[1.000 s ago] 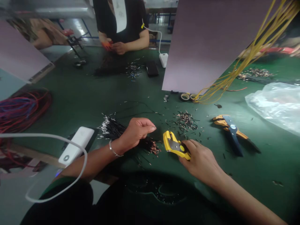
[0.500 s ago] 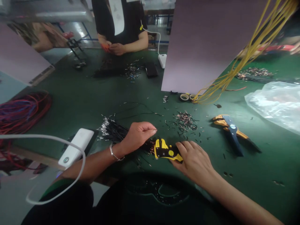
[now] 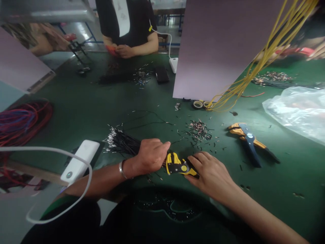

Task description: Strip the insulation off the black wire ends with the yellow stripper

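My right hand (image 3: 212, 174) is wrapped round the handles of a yellow and black wire stripper (image 3: 183, 168), its jaws facing left. Just left of the jaws, my left hand (image 3: 153, 155) is closed, and a thin black wire (image 3: 175, 141) sticks out past its thumb. The rest of that wire is hidden by the hand. Beneath and behind my left hand lies a bundle of black wires (image 3: 124, 140) with bright ends fanned out to the left. A heap of short wire scraps (image 3: 199, 130) is beyond the stripper.
A second wire stripper (image 3: 250, 140) lies at right, near a clear plastic bag (image 3: 297, 108). Yellow wires (image 3: 256, 74) hang by a pale divider (image 3: 215, 47). At left are a white power bank (image 3: 81, 159) and coiled red wires (image 3: 22, 118). A co-worker (image 3: 128, 30) sits opposite.
My left hand has turned from a raised pinch to a knuckles-up grip and moved down closer to the stripper's jaws. My right hand still holds the stripper; the view has shifted slightly.
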The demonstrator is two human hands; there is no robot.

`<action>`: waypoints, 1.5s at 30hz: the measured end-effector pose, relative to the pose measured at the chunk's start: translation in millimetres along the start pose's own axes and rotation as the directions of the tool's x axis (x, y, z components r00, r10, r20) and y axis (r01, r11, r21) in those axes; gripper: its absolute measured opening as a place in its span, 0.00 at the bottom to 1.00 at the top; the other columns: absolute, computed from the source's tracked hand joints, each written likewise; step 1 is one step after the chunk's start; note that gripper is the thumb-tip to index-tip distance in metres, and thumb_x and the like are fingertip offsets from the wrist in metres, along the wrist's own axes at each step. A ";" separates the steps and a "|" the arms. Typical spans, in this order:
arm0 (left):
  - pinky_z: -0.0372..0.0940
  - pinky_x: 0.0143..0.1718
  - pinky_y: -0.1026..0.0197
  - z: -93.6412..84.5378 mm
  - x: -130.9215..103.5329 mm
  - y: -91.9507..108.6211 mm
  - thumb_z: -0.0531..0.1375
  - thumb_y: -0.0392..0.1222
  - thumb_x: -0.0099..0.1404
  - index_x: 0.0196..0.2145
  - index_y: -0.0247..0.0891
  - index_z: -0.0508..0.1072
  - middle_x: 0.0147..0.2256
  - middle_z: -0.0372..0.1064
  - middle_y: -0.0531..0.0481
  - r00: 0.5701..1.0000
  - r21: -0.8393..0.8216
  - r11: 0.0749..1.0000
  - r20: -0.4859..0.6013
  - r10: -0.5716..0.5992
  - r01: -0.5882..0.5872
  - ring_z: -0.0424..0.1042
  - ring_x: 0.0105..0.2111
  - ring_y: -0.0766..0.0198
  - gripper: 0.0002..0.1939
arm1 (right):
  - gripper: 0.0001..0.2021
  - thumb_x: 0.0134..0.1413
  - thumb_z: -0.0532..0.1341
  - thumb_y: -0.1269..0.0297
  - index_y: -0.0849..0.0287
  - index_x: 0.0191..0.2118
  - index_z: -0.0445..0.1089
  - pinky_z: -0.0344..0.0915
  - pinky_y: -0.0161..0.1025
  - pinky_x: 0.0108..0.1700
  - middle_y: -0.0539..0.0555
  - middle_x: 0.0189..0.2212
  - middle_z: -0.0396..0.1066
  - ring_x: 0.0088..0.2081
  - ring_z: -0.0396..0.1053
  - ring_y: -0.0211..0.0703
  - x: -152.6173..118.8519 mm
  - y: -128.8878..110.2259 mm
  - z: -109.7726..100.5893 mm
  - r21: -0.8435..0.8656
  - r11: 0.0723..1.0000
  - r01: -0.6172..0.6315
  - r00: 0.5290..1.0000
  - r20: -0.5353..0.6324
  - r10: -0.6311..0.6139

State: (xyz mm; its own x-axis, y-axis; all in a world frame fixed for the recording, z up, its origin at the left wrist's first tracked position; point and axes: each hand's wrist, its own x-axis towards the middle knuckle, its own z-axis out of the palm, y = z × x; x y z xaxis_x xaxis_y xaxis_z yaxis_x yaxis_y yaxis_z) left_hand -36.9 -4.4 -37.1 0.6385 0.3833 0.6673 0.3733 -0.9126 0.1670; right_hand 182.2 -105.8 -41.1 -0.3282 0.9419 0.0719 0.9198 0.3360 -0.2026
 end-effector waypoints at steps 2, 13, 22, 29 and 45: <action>0.53 0.20 0.62 0.1 -1.0 1.3 0.54 0.28 0.61 0.43 0.34 0.66 0.19 0.58 0.57 0.998 0.029 0.998 -0.012 0.056 -0.056 0.57 0.19 0.68 0.12 | 0.17 0.52 0.63 0.57 0.62 0.45 0.71 0.69 0.50 0.40 0.62 0.39 0.72 0.42 0.69 0.56 0.1 0.9 -4.6 0.056 0.998 -0.004 1.000 0.009 0.003; 0.54 0.20 0.61 -2.0 -2.4 10.2 0.51 0.29 0.62 0.47 0.29 0.64 0.20 0.61 0.55 0.974 0.057 0.975 0.085 0.208 -0.213 0.59 0.21 0.66 0.15 | 0.09 0.56 0.60 0.61 0.58 0.37 0.75 0.73 0.38 0.34 0.53 0.30 0.78 0.31 0.75 0.42 27.7 -3.0 -19.1 0.831 0.525 -0.184 0.964 0.049 0.260; 0.53 0.19 0.61 -5.0 -0.9 14.2 0.50 0.29 0.62 0.46 0.28 0.64 0.19 0.62 0.54 0.967 0.010 0.973 0.111 0.228 -0.231 0.59 0.20 0.65 0.14 | 0.08 0.52 0.63 0.62 0.59 0.29 0.76 0.72 0.38 0.30 0.52 0.22 0.75 0.25 0.72 0.39 38.0 -7.1 -24.5 0.957 0.226 -0.181 0.956 0.117 0.269; 0.53 0.20 0.63 -7.2 6.9 18.5 0.50 0.30 0.63 0.34 0.37 0.65 0.17 0.59 0.56 0.991 -0.135 0.990 0.129 0.047 -0.029 0.57 0.18 0.69 0.06 | 0.07 0.51 0.61 0.67 0.57 0.29 0.77 0.71 0.38 0.31 0.51 0.23 0.75 0.27 0.72 0.40 34.7 -6.6 -19.5 0.940 0.334 -0.074 0.966 -0.015 0.256; 0.57 0.23 0.62 -6.3 4.9 32.1 0.48 0.30 0.61 0.29 0.36 0.64 0.20 0.62 0.53 0.966 -0.140 0.989 0.250 0.070 -0.035 0.61 0.21 0.66 0.08 | 0.12 0.47 0.55 0.76 0.58 0.20 0.71 0.65 0.36 0.26 0.52 0.19 0.69 0.23 0.66 0.38 34.1 -16.0 -6.7 0.333 0.935 0.124 0.880 -0.472 0.051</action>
State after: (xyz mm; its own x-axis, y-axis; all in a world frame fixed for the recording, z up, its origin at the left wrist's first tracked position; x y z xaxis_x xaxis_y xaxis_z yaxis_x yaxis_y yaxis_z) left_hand -26.1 -32.6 -23.9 0.8110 0.3421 0.4746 0.2525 -0.9364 0.2436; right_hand 157.8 -79.0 -28.8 -0.1407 0.8462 0.5139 0.7476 0.4311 -0.5052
